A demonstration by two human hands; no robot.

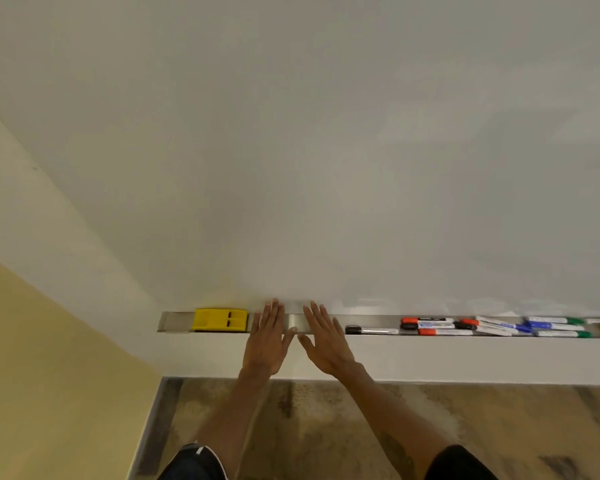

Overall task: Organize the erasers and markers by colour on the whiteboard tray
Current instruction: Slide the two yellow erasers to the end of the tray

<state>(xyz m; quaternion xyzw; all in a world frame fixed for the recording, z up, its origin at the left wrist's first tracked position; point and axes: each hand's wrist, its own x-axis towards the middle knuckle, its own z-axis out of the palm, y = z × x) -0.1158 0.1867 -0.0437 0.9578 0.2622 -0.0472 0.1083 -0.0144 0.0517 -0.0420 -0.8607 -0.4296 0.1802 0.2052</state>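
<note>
Where the whiteboard [326, 150] meets its long metal tray [174, 322], both hands lie flat with fingers spread, holding nothing. The left hand [267, 336] rests with its fingertips over the tray, just beside the right end of the yellow eraser [219, 319]; whether it touches the eraser cannot be told. The right hand [323, 337] lies near it, thumbs almost meeting over the tray's front edge, and a short bare strip of tray shows between the two hands.

The yellow eraser sits flat in the tray close to its left end, with a small open stretch of metal left between it and the tray's end wall. To the right of the right hand the tray is bare for a little way, then a black-capped marker [371, 330] lies alone along the front edge. Farther toward the right end the tray is crowded: red markers [426, 321] lie side by side and partly overlapping, then blue markers [544, 320], then green-capped markers [581, 333] near the picture's right edge. A dark object with a bit of yellow at that edge is too cut off to identify.

Below the tray a pale ledge [465, 358] runs the full width, and beneath it is a mottled floor [326, 427]. A yellow wall [49, 375] closes off the left side just beyond the tray's left end.
</note>
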